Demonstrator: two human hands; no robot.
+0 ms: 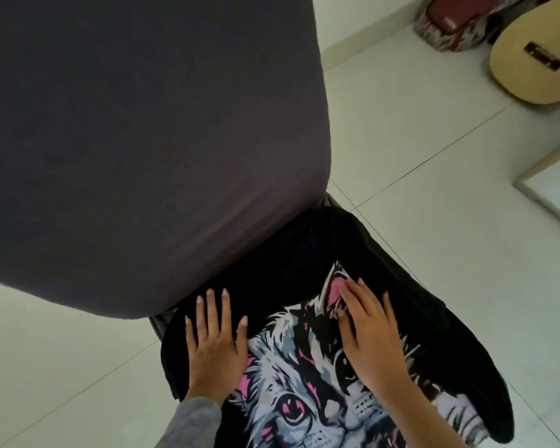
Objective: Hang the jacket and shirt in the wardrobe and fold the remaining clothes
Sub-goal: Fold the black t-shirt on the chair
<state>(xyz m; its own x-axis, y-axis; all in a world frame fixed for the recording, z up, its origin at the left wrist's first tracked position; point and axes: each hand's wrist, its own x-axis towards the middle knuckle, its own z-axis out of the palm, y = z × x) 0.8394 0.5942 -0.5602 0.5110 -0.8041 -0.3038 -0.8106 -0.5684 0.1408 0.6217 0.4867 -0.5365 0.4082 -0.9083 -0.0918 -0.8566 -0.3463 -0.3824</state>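
A black T-shirt with a grey, white and pink cat print (307, 383) lies spread over a chair seat at the bottom centre. My left hand (212, 344) lies flat on the shirt's left side, fingers straight and spread. My right hand (372, 331) presses flat on the cat's ear and head, fingers straight. Neither hand grips the cloth. A grey sleeve covers my left forearm. A dark grey garment (143, 140) drapes over the chair back and fills the upper left.
Pale floor tiles (417, 156) surround the chair. An acoustic guitar (537, 59) leans at the top right beside a reddish patterned bag (450, 24). A framed panel with a light wooden edge (550, 189) stands at the right edge.
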